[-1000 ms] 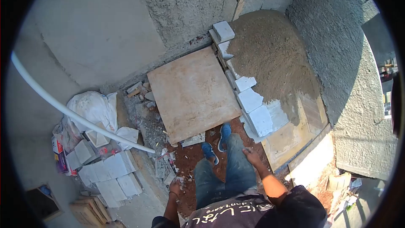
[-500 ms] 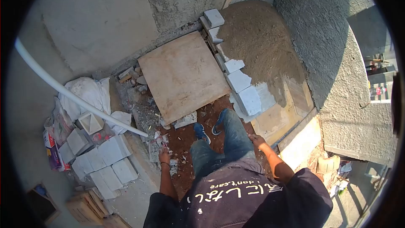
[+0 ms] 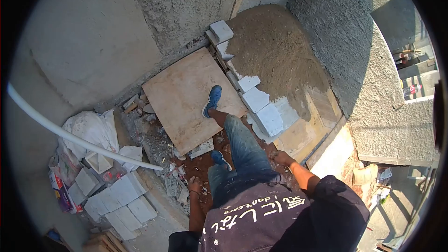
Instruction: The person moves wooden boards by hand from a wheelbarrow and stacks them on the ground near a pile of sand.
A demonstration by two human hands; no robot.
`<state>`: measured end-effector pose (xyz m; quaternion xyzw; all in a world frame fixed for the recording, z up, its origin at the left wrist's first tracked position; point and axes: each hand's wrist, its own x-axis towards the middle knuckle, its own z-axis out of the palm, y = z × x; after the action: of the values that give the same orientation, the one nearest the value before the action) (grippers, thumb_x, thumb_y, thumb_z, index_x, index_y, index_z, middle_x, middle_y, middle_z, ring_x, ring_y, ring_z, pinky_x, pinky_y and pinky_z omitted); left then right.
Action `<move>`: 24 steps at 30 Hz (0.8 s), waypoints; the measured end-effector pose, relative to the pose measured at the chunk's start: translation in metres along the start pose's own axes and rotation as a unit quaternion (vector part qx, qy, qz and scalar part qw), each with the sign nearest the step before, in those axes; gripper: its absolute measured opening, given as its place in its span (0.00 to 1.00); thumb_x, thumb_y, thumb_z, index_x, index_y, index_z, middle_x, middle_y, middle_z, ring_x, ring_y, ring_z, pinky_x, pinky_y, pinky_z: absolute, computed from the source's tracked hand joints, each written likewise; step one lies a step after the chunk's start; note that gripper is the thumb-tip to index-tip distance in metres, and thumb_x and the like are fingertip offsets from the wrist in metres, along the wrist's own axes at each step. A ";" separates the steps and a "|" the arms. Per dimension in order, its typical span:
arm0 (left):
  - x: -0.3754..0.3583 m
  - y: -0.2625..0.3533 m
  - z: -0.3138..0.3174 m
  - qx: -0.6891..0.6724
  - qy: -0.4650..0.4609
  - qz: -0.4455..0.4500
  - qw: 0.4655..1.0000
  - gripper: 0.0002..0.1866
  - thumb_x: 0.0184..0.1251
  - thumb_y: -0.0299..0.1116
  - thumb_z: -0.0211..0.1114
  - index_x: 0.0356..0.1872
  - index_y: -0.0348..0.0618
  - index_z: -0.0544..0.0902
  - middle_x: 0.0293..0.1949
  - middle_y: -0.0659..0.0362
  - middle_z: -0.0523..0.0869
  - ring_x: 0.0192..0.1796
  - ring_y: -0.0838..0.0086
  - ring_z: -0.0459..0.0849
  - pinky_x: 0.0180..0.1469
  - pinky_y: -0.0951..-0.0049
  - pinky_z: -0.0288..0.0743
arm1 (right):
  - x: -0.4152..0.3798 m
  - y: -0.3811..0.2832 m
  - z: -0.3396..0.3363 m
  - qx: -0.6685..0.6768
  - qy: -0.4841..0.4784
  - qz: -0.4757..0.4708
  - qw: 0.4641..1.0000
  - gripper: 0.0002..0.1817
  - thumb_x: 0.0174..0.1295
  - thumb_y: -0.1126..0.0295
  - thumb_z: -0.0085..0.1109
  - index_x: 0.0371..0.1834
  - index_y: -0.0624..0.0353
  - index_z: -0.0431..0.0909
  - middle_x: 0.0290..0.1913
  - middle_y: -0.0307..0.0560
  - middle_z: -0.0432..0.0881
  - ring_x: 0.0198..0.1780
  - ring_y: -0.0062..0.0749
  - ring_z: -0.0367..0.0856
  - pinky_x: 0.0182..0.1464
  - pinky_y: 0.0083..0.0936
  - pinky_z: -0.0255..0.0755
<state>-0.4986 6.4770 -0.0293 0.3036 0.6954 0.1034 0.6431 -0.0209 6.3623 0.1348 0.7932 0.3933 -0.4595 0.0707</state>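
My left hand (image 3: 194, 185) hangs beside my left leg, above reddish dirt and rubble. Its fingers are loosely bent, and nothing shows in them. On the other side, my right hand (image 3: 282, 158) is held out beside my right thigh, near the edge of a yellowish board (image 3: 298, 144). Those fingers are relaxed too, with nothing visible in the hand. One blue shoe (image 3: 213, 99) rests on a large beige slab (image 3: 182, 98); the other shoe (image 3: 219, 158) is on the dirt beside the slab's near edge.
White blocks (image 3: 269, 120) form a low row along the slab's right side, beside a sand heap (image 3: 268, 42). A white pipe (image 3: 70, 133) crosses on the left above stacked pale blocks (image 3: 116, 196) and white sacks (image 3: 91, 128). Rough walls (image 3: 336, 32) enclose the spot.
My right leg has stepped forward onto the slab. Both hands have shifted with the body, the left one now closer to my leg. The view has moved slightly.
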 end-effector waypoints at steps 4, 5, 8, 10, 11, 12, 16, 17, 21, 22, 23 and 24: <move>0.007 0.097 -0.004 -0.013 0.007 -0.001 1.000 0.25 0.62 0.36 0.57 0.56 0.29 0.70 0.34 0.56 0.78 0.35 0.72 0.77 0.37 0.74 0.73 | 0.137 0.034 0.053 -0.024 0.033 -0.110 0.993 0.19 0.57 0.54 0.51 0.42 0.56 0.77 0.43 0.51 0.79 0.48 0.48 0.75 0.50 0.36 0.68; 0.017 0.120 -0.009 -0.013 -0.002 -0.007 1.000 0.24 0.62 0.36 0.57 0.55 0.31 0.71 0.35 0.55 0.80 0.35 0.72 0.78 0.37 0.74 0.75 | 0.139 0.003 0.031 -0.033 0.011 -0.084 0.996 0.17 0.56 0.58 0.50 0.42 0.57 0.77 0.44 0.53 0.79 0.48 0.48 0.75 0.50 0.37 0.67; 0.058 0.190 -0.013 -0.034 0.017 0.021 0.999 0.20 0.61 0.35 0.58 0.51 0.32 0.75 0.36 0.54 0.80 0.37 0.70 0.80 0.36 0.74 0.75 | 0.197 -0.045 -0.013 0.022 0.000 -0.116 0.993 0.16 0.55 0.62 0.49 0.43 0.57 0.77 0.44 0.57 0.78 0.49 0.49 0.74 0.51 0.39 0.67; 0.088 0.252 -0.010 -0.025 0.024 0.034 0.999 0.19 0.60 0.34 0.58 0.49 0.33 0.76 0.37 0.54 0.81 0.37 0.70 0.80 0.35 0.74 0.75 | 0.248 -0.065 -0.027 0.099 0.016 -0.163 0.981 0.16 0.54 0.63 0.49 0.43 0.57 0.77 0.44 0.59 0.77 0.50 0.49 0.74 0.51 0.40 0.67; 0.100 0.285 -0.005 0.001 0.018 0.010 1.000 0.18 0.60 0.34 0.58 0.48 0.33 0.77 0.37 0.54 0.81 0.37 0.70 0.80 0.36 0.73 0.75 | 0.270 -0.075 -0.033 0.066 0.077 -0.177 0.979 0.16 0.54 0.64 0.49 0.44 0.57 0.77 0.44 0.60 0.77 0.49 0.49 0.75 0.51 0.39 0.67; 0.107 0.319 -0.009 0.034 0.010 -0.017 0.999 0.16 0.59 0.33 0.58 0.46 0.34 0.78 0.37 0.55 0.81 0.37 0.70 0.80 0.37 0.72 0.75 | 0.285 -0.084 -0.034 0.036 0.138 -0.182 0.973 0.17 0.54 0.64 0.49 0.45 0.57 0.77 0.44 0.60 0.77 0.49 0.49 0.75 0.51 0.39 0.67; 0.176 0.434 -0.019 0.096 -0.045 0.018 0.994 0.13 0.63 0.35 0.52 0.43 0.39 0.76 0.36 0.56 0.82 0.31 0.70 0.82 0.23 0.79 0.68 | 0.291 -0.161 -0.170 0.005 0.051 -0.049 0.997 0.20 0.54 0.62 0.50 0.48 0.59 0.75 0.44 0.60 0.79 0.47 0.49 0.77 0.49 0.37 0.69; 0.188 0.468 -0.022 0.133 -0.085 0.072 0.985 0.14 0.63 0.35 0.51 0.47 0.40 0.74 0.39 0.55 0.82 0.32 0.67 0.82 0.24 0.77 0.70 | 0.260 -0.198 -0.236 0.156 0.034 -0.008 0.987 0.20 0.56 0.60 0.51 0.48 0.60 0.75 0.43 0.59 0.79 0.45 0.48 0.78 0.48 0.36 0.70; 0.239 0.593 -0.014 -0.042 -0.166 0.078 0.982 0.20 0.60 0.32 0.54 0.54 0.40 0.70 0.39 0.52 0.80 0.33 0.64 0.82 0.26 0.73 0.72 | 0.256 -0.227 -0.295 0.467 0.146 0.019 0.872 0.18 0.56 0.58 0.56 0.41 0.61 0.78 0.36 0.56 0.81 0.36 0.41 0.80 0.42 0.31 0.72; 0.247 0.617 -0.001 -0.019 -0.194 0.075 0.978 0.20 0.60 0.32 0.54 0.54 0.40 0.70 0.39 0.52 0.80 0.33 0.64 0.82 0.26 0.73 0.72 | 0.256 -0.230 -0.307 0.506 0.153 0.024 0.849 0.19 0.56 0.57 0.56 0.41 0.61 0.78 0.36 0.57 0.81 0.37 0.43 0.80 0.43 0.31 0.72; 0.248 0.644 0.011 -0.010 -0.170 0.063 0.983 0.21 0.60 0.33 0.56 0.55 0.41 0.69 0.39 0.51 0.80 0.33 0.64 0.81 0.27 0.73 0.72 | 0.256 -0.232 -0.312 0.521 0.175 0.045 0.834 0.19 0.56 0.57 0.56 0.41 0.61 0.78 0.36 0.57 0.81 0.37 0.43 0.80 0.43 0.31 0.72; 0.248 0.668 0.022 0.001 -0.144 0.052 0.988 0.22 0.59 0.33 0.57 0.55 0.41 0.69 0.39 0.51 0.80 0.32 0.64 0.81 0.28 0.73 0.72 | 0.256 -0.233 -0.312 0.487 0.214 0.060 0.844 0.19 0.56 0.56 0.55 0.41 0.61 0.78 0.37 0.57 0.81 0.38 0.45 0.80 0.44 0.32 0.72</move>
<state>-0.2817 7.1395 0.1181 0.3515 0.5786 0.0912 0.7303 0.0972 6.8123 0.1691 0.8264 0.0758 -0.4053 -0.3834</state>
